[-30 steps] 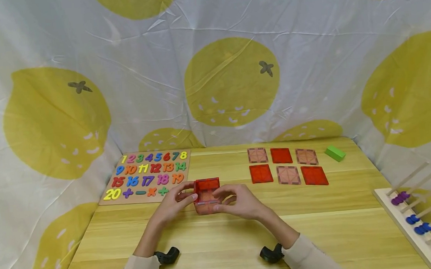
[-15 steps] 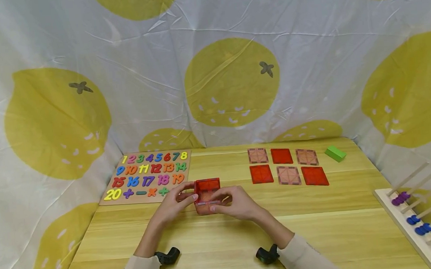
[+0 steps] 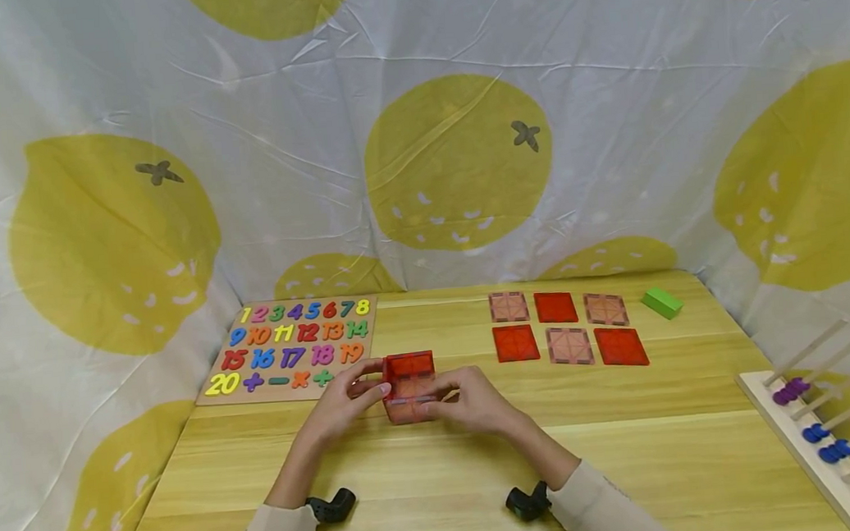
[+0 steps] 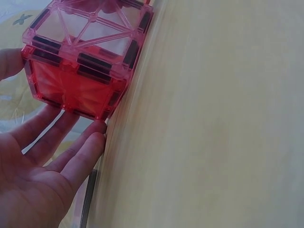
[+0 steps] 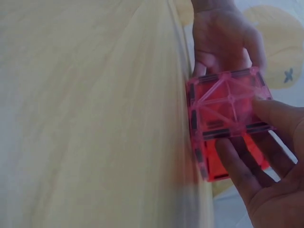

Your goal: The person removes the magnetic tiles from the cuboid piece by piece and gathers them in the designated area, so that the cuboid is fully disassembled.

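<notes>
A small open-topped box of magnetic tiles stands on the table in front of the person. Its back and left walls are red, and a pale pink tile forms the front. At its left wall, the left hand grips with the thumb near the upper edge and fingertips against the red tile. The right hand holds the opposite side, thumb on the pink front tile and fingers along the side wall. Those fingers partly cover that side in the head view.
Several red and pink magnetic tiles lie flat at the back right, beside a green block. A number board is at the back left, close to the left hand. A wooden peg rack with beads stands along the right edge.
The right hand has shifted slightly left and its fingers have resettled on the box's right side. The left hand and the box have hardly moved.
</notes>
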A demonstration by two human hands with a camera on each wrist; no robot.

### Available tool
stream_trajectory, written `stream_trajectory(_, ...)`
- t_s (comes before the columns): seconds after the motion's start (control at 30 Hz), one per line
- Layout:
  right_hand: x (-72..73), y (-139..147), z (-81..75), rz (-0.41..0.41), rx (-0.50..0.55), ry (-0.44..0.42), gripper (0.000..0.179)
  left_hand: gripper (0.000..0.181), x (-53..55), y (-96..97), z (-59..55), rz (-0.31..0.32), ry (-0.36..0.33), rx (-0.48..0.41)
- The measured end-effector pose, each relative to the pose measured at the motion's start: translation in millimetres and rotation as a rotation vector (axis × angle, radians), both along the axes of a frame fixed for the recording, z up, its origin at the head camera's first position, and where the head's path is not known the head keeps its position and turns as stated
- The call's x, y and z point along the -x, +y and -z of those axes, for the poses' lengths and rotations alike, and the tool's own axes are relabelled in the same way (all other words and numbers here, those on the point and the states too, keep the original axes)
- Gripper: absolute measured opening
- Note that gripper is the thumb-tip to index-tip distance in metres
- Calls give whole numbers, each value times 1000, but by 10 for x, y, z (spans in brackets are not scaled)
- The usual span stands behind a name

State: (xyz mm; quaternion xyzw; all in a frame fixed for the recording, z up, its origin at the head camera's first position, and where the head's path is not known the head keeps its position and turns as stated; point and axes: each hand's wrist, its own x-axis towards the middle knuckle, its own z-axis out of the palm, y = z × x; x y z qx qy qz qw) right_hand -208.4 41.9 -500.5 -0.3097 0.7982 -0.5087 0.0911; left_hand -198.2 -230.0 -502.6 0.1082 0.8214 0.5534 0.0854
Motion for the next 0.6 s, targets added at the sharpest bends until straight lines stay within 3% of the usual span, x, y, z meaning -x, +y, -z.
stream_trajectory(0.23, -1, 65, 12, 28, 17, 13, 12, 56, 0, 1, 6, -24, -3, 17)
stream_trajectory(0.6, 23, 308, -4, 125, 67, -51, 18, 56, -7, 14, 26, -31, 20, 37)
